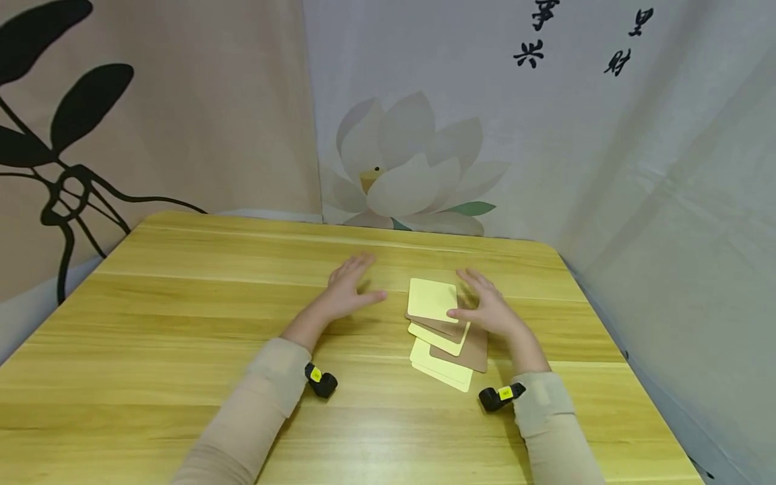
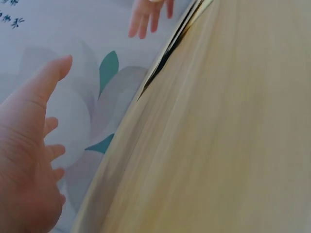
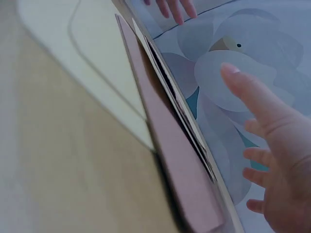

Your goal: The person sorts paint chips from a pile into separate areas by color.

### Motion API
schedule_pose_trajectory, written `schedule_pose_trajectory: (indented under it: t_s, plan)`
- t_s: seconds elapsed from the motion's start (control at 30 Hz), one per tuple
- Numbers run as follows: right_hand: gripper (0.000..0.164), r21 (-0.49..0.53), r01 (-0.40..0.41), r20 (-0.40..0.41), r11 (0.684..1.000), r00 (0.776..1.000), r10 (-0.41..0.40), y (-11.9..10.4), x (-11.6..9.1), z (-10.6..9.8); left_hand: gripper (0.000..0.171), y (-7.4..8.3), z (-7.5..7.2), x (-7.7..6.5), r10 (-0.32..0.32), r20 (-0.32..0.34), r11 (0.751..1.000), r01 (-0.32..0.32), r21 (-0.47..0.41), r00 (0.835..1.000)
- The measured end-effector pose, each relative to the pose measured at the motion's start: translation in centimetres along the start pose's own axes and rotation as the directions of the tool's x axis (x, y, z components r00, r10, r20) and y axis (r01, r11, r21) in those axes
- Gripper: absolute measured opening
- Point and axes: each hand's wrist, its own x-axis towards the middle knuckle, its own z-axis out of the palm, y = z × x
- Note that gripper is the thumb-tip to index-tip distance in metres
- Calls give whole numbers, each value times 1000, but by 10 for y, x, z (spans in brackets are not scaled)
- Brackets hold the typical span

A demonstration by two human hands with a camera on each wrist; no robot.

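A loose, overlapping pile of square cards with rounded corners, some pale yellow and some brown, lies on the wooden table. The uppermost yellow card is at the far end, and a brown card sticks out on the right. Two more yellow cards form the near end. My right hand is over the pile's right side, thumb overlapping the top card's corner in the head view, fingers spread and holding nothing. To the left of the pile, my left hand hovers with thumb and fingers apart, also holding nothing.
The wooden table reaches back to a hanging cloth printed with a lotus flower and dark characters. Small black cameras are strapped to the left wrist and right wrist.
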Motion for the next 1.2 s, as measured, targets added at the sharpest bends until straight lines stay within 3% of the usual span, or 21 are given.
schedule_pose_trajectory:
  t_s: [0.53, 0.7, 0.93, 1.2]
  plan:
    - [98, 29, -11, 53, 1000, 999, 9, 13, 6, 9, 87, 12, 40, 27, 12, 83, 999, -9, -42, 996]
    - [99, 10, -34, 77, 999, 996, 33, 16, 7, 11, 88, 17, 48, 35, 16, 120, 1000, -15, -3, 993]
    - [97, -37, -4, 91, 999, 996, 8, 17, 14, 12, 87, 19, 54, 43, 8, 134, 997, -19, 77, 991]
    - [94, -76, 7, 110, 997, 994, 1, 17, 18, 15, 90, 19, 56, 47, -7, 198, 990, -21, 141, 980]
